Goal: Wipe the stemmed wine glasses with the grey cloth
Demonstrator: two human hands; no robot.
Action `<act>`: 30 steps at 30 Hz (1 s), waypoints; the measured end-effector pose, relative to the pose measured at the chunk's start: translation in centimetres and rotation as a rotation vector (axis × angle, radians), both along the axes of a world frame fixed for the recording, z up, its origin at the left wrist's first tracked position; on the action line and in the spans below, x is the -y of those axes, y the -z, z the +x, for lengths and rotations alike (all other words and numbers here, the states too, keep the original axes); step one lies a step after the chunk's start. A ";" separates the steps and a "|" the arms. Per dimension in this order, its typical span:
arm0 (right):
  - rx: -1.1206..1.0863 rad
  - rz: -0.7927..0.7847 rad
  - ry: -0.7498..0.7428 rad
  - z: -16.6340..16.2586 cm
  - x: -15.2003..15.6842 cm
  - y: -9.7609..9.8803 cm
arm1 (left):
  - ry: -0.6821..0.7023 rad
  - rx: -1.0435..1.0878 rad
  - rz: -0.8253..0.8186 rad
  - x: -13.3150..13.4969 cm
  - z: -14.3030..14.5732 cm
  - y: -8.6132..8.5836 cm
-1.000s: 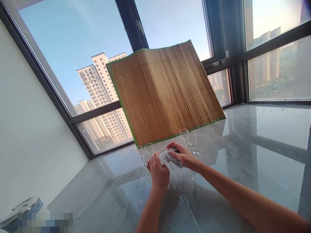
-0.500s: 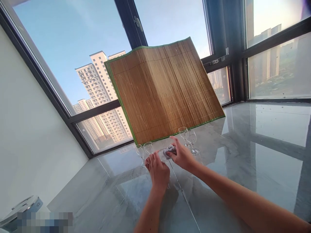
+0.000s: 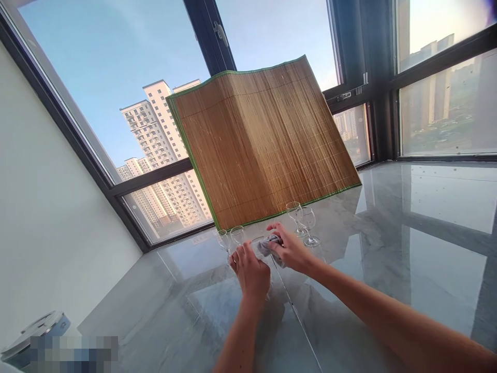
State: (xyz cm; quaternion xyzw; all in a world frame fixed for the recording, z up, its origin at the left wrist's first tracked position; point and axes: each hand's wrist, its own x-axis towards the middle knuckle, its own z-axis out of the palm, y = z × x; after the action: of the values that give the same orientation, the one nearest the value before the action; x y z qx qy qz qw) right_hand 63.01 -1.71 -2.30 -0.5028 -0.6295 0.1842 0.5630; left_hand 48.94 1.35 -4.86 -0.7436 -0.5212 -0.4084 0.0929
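My left hand [image 3: 249,267] is closed around a clear glass [image 3: 256,249], which lies tilted toward the right and is mostly hidden by the fingers. My right hand [image 3: 294,250] grips a crumpled grey-white cloth [image 3: 268,243] and presses it at the glass's right end. Whether the cloth reaches inside the glass I cannot tell. Just beyond my left hand stand two stemmed glasses, one wine glass [image 3: 237,234] partly covering the other. Two more, including a front wine glass [image 3: 309,219], stand upright beyond my right hand.
A bamboo mat [image 3: 264,145] with green edging leans upright against the window behind the glasses. The glossy grey marble-look surface [image 3: 166,311] has a dark seam under my hands. A lidded container [image 3: 42,329], partly blurred out, sits at the lower left.
My right hand has turned slightly with the cloth, and more cloth now hangs below its fingers. My left hand has stayed nearly in place around the glass.
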 end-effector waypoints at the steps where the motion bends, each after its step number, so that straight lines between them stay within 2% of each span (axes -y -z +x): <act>1: -0.060 -0.031 -0.036 0.0 0.0 -0.1 | -0.001 0.000 0.002 0.0 0.0 0.0; 5: -0.169 -0.141 -0.125 0.3 0.1 -0.5 | -0.018 -0.027 0.036 -0.1 -0.2 -0.1; 9: -0.061 -0.200 -0.222 0.6 0.5 -0.8 | -0.027 -0.060 0.036 -0.1 -0.4 -0.1; 14: 0.066 -0.161 -0.335 0.8 0.6 -0.2 | -0.024 -0.059 0.002 0.1 -0.6 -0.1; 18: -0.091 -0.303 -0.459 0.8 0.4 -0.1 | 0.039 0.010 -0.031 0.1 -0.5 0.0; 21: -0.238 -0.357 -0.506 0.9 0.5 -0.4 | 0.122 0.129 -0.104 -0.1 -0.4 0.0; 24: -0.363 -0.331 -0.501 0.9 0.9 -1.0 | 0.223 0.315 -0.201 -0.4 -0.2 -0.1; 27: -0.486 -0.222 -0.454 0.9 1.1 -1.6 | 0.327 0.536 -0.315 -0.9 0.0 -0.1; 30: -0.482 -0.029 -0.264 1.0 0.7 -1.8 | 0.392 0.800 -0.401 -1.3 0.1 -0.1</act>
State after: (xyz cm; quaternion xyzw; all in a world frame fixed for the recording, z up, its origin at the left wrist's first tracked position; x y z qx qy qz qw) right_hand 64.02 -2.41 -0.51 -0.3664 -0.5346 0.3793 0.6604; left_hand 49.05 2.66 -4.79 -0.6159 -0.4345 -0.5633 -0.3385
